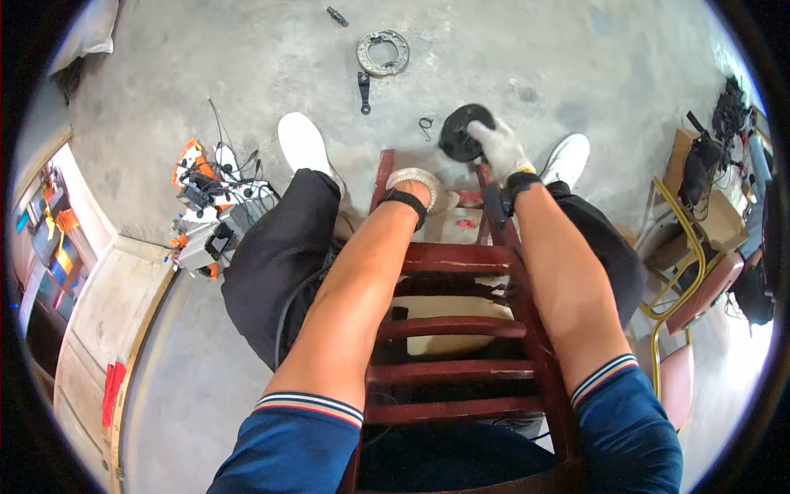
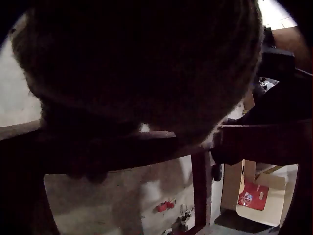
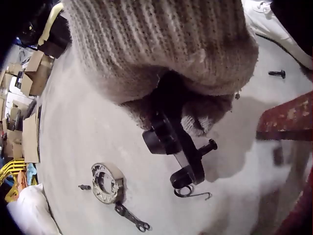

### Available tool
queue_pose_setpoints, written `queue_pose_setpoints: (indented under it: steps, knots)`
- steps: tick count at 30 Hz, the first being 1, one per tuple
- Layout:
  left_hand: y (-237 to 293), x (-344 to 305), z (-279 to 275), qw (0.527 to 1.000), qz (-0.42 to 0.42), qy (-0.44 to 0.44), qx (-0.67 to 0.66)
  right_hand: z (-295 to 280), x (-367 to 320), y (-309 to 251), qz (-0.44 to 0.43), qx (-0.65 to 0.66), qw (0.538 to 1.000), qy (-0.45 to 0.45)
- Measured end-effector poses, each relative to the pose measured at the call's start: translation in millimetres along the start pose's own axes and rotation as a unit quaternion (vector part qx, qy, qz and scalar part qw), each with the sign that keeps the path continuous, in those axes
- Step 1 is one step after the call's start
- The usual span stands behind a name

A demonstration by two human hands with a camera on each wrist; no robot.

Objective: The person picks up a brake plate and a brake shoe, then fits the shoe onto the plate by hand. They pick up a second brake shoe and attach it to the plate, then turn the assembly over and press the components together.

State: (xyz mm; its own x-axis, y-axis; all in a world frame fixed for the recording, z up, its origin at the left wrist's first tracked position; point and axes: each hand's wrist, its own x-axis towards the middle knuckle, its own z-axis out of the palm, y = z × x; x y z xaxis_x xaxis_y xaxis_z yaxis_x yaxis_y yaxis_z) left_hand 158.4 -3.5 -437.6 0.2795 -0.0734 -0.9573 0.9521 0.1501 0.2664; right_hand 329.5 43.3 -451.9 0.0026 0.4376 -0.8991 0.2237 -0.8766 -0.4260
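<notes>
My gloved right hand (image 1: 504, 150) pinches a round black part (image 1: 462, 132) by its edge, over the floor beyond the red wooden chair (image 1: 457, 257). In the right wrist view, the black part (image 3: 168, 139) hangs between gloved fingers, a small bolt sticking out of it. My gloved left hand (image 1: 418, 186) rests at the chair's frame near its far left corner; its fingers are hidden in the head view. The left wrist view shows the glove (image 2: 142, 58) dark against the frame.
On the floor lie a ring-shaped metal part (image 1: 383, 53), a black lever (image 1: 364, 93), a spring (image 1: 425, 128) and a small dark piece (image 1: 337, 16). Tools and cables (image 1: 218, 189) lie left; a yellow-framed chair (image 1: 699, 247) and cardboard boxes (image 1: 724, 218) stand right.
</notes>
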Motion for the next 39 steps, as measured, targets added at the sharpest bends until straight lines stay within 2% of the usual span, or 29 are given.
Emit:
queue_pose_setpoints:
  steps: [1, 2, 3, 6, 7, 9, 10, 11, 12, 13, 15, 17, 18, 19, 21, 23, 25, 26, 27, 29, 30, 33, 34, 35, 37, 39]
  knots:
    - [-2.0, 3.4, 0.5, 1.000, 0.001, -0.001, 0.001, 2.4, 3.4, 12.6, 0.027, -0.024, 0.999, 0.000]
    - [-5.0, 8.4, 2.6, 1.000, 0.013, 0.005, 0.014, 1.2, 18.0, 45.1, -0.057, -0.055, 0.997, -0.014]
    - [-8.2, 13.5, 6.6, 0.999, 0.026, 0.008, 0.027, -0.5, 35.2, 79.8, -0.040, -0.054, 0.997, -0.024]
    - [-19.2, 28.7, 18.6, 0.999, 0.038, -0.003, 0.006, 0.0, 3.8, 69.7, 0.043, -0.044, 0.997, -0.045]
    - [-20.7, 29.3, 25.1, 0.999, 0.035, -0.009, 0.002, 2.0, -8.3, 57.7, 0.062, -0.003, 0.997, -0.046]
    - [-17.8, 29.1, 35.1, 1.000, 0.026, 0.011, 0.009, 3.6, -23.2, 48.1, 0.083, 0.041, 0.995, -0.040]
    - [-10.7, 18.5, 34.3, 1.000, 0.018, -0.012, 0.002, 4.5, -29.0, 47.7, 0.089, 0.028, 0.994, -0.048]
    - [-9.0, 14.2, 44.2, 1.000, 0.021, -0.018, 0.005, 3.0, -34.7, 50.2, 0.097, 0.014, 0.994, -0.053]
    - [-9.3, 10.8, 53.2, 0.999, 0.033, -0.007, 0.015, -3.6, -22.0, 84.0, 0.076, -0.011, 0.992, -0.096]
    - [-9.7, 12.9, 55.7, 0.999, 0.046, 0.009, 0.026, 0.1, -15.4, 103.1, 0.076, 0.008, 0.994, -0.071]
    - [-3.8, 13.7, 43.2, 0.998, 0.058, 0.006, 0.024, 8.4, -19.5, 105.9, 0.089, 0.032, 0.995, -0.029]
    - [6.6, -18.5, 20.7, 0.994, -0.018, -0.104, 0.005, 8.2, -17.9, 96.0, 0.101, -0.017, 0.993, -0.067]
    - [0.5, -4.9, 30.9, 0.994, -0.021, -0.109, 0.007, 10.5, -12.9, 94.3, 0.102, 0.021, 0.992, -0.070]
    - [-7.6, 10.4, 42.2, 0.995, -0.020, -0.098, 0.013, 13.0, -7.9, 92.4, 0.103, 0.060, 0.990, -0.073]
    - [-16.0, 29.8, 64.4, 0.996, 0.075, 0.024, 0.047, 11.4, -11.4, 65.1, 0.042, -0.146, 0.988, -0.041]
    - [-5.5, 10.4, 43.4, 0.996, 0.067, 0.035, 0.045, 10.9, -4.5, 64.0, 0.016, -0.113, 0.992, -0.052]
    - [0.1, -4.1, 21.7, 1.000, 0.010, 0.005, -0.018, 13.4, 1.5, 63.7, 0.019, 0.025, 0.999, -0.042]
    - [-9.9, 8.4, 24.7, 0.995, 0.016, 0.067, -0.071, 12.1, -1.7, 54.7, 0.028, -0.002, 0.999, -0.017]
    - [-16.9, 22.8, 25.9, 0.995, 0.016, 0.072, -0.071, 10.7, -4.5, 48.5, 0.023, -0.002, 1.000, -0.017]
    - [-20.4, 21.5, 12.7, 0.968, -0.031, 0.193, -0.156, 8.6, -7.6, 42.2, -0.013, 0.033, 0.999, -0.005]
    - [-24.7, 19.2, 8.5, 0.963, -0.027, 0.218, -0.158, 5.8, -3.6, 44.6, 0.021, 0.050, 0.999, -0.006]
    - [-45.5, 43.7, 11.7, 0.953, -0.027, 0.272, -0.130, -2.5, 15.4, 62.5, -0.018, 0.041, 0.999, -0.002]
    - [-37.8, 13.8, 0.4, 0.965, -0.004, 0.253, -0.061, -5.7, 8.1, 52.9, -0.003, 0.011, 1.000, -0.006]
    - [-37.8, 15.9, 4.8, 0.966, -0.004, 0.252, -0.062, -6.7, 10.2, 58.5, -0.002, 0.010, 1.000, -0.007]
    - [-33.4, 23.5, 7.3, 0.948, -0.065, 0.244, -0.192, -6.1, 17.0, 66.4, 0.017, 0.057, 0.998, -0.006]
    - [-27.3, 28.2, 11.1, 0.950, -0.069, 0.235, -0.193, -7.3, 18.7, 68.5, 0.008, 0.069, 0.998, -0.005]
